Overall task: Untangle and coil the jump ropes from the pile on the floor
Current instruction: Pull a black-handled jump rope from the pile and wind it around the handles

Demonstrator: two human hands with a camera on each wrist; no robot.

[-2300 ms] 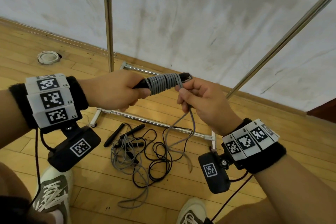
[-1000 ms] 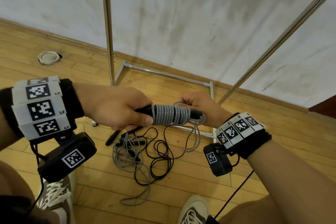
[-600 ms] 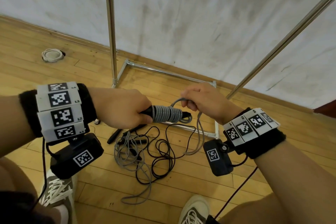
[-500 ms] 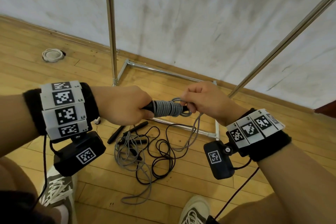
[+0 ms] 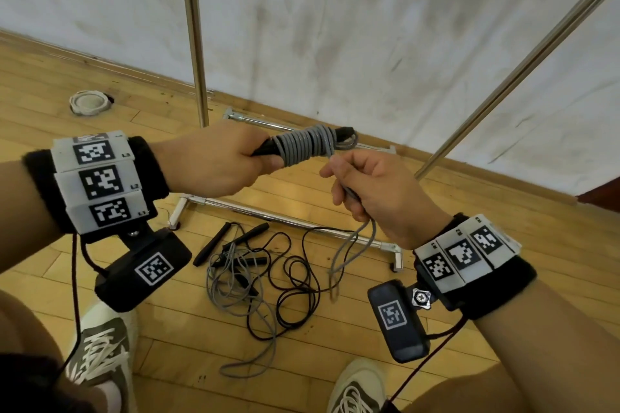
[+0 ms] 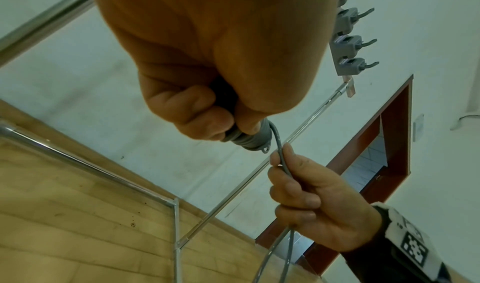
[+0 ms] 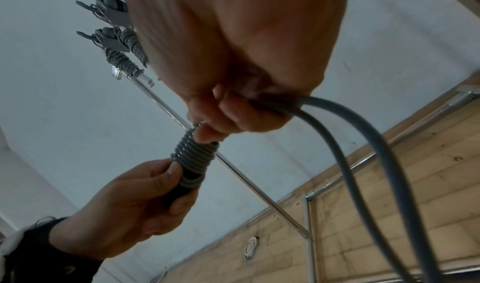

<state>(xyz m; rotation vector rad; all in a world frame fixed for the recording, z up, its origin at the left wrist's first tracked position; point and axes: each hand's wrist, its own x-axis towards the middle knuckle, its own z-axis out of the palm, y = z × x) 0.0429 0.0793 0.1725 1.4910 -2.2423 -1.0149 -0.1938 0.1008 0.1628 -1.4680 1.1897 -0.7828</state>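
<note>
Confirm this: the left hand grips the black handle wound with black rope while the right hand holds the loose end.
Wrong colour. The head view shows the left hand gripping the black handle wound with grey rope, not black; the right hand does hold its loose end.

the two hands are held up in open air, well above the floor (image 5: 453, 295). just behind them a steel upright (image 5: 194, 33) rises on the left and a slanted pole (image 5: 523, 60) crosses on the right, with the wall (image 5: 335, 20) beyond. below, a low steel bar (image 5: 268, 211) and the rope tangle (image 5: 261, 275) take up the floor between the shoes (image 5: 100, 345).
</note>
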